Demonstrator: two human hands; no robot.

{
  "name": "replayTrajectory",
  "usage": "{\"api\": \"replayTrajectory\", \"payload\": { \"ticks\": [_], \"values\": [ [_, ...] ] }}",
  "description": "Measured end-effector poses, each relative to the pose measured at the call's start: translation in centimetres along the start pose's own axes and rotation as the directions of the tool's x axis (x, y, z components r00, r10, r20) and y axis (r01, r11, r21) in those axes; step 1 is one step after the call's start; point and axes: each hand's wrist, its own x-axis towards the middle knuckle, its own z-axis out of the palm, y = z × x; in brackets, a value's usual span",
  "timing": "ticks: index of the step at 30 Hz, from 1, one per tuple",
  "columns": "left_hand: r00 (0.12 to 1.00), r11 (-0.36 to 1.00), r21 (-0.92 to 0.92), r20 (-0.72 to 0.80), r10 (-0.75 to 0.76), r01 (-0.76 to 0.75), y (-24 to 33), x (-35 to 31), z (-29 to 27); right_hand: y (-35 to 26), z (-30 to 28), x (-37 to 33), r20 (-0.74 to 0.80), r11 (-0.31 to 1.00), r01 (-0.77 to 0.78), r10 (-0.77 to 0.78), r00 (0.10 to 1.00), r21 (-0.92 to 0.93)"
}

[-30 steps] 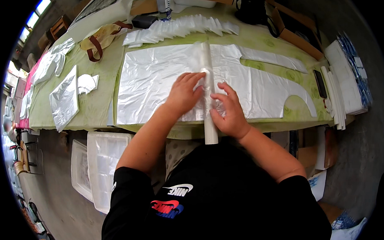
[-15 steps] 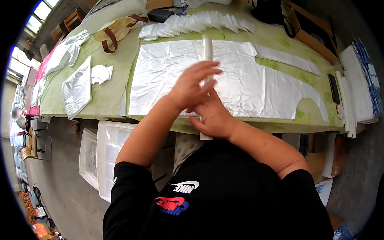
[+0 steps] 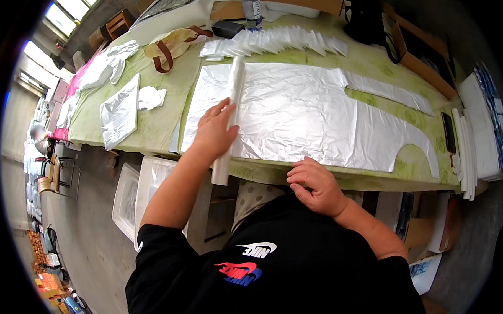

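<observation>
We see the person's two hands at the near side of a table spread with a green cloth (image 3: pixel 170 112). A thin, silvery-white plastic sheet (image 3: pixel 303 114) lies flat across its middle, its right end cut into two long strips with a curved gap between them. Over the sheet's left part lies a pale roll (image 3: pixel 237 82), pointing from near to far, its near end jutting past the table edge. The left hand (image 3: pixel 215 131) rests on the roll, fingers loosely extended over it rather than clenched. The right hand (image 3: pixel 318 190) holds nothing that we can see; its fingers are released and gently curled beside the table's near edge, and whether the tips touch the sheet we cannot tell.

We judge the sheet to be light, limp and rather slippery, quick to crease and easy to tear at the narrow strips; it is best taken by its broad left corners or smoothed with flat palms. The roll seems stiff and fairly light, likely to turn under a push; its bare near and far ends offer the safest hold.

Around these we note a row of clear packets (image 3: pixel 277 41) at the far side, a folded sheet (image 3: pixel 120 113) at the left, and a dark phone (image 3: pixel 448 132) beside white tubes (image 3: pixel 468 156) at the right.
</observation>
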Motion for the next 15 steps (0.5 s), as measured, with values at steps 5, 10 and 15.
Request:
{"api": "replayTrajectory", "payload": {
  "ticks": [5, 10, 15],
  "values": [
    [0.971, 0.991, 0.016, -0.2, -0.128, 0.134, -3.4, 0.9, -1.4, 0.5, -0.1, -0.8, -0.077, 1.0, -0.001, 0.0, 0.997, -0.003],
    [0.928, 0.915, 0.168, -0.003, -0.372, 0.367, -4.2, 2.3, -0.3, 0.5, -0.2, -0.9, -0.025, 0.999, 0.044, -0.044, 0.999, 0.031],
    [0.842, 0.848, 0.118, 0.105, -0.529, 0.517, -10.3, 3.7, -1.8, 0.1, -0.7, -1.7, -0.085, 1.0, 0.017, -0.016, 0.996, 0.016]
  ]
}}
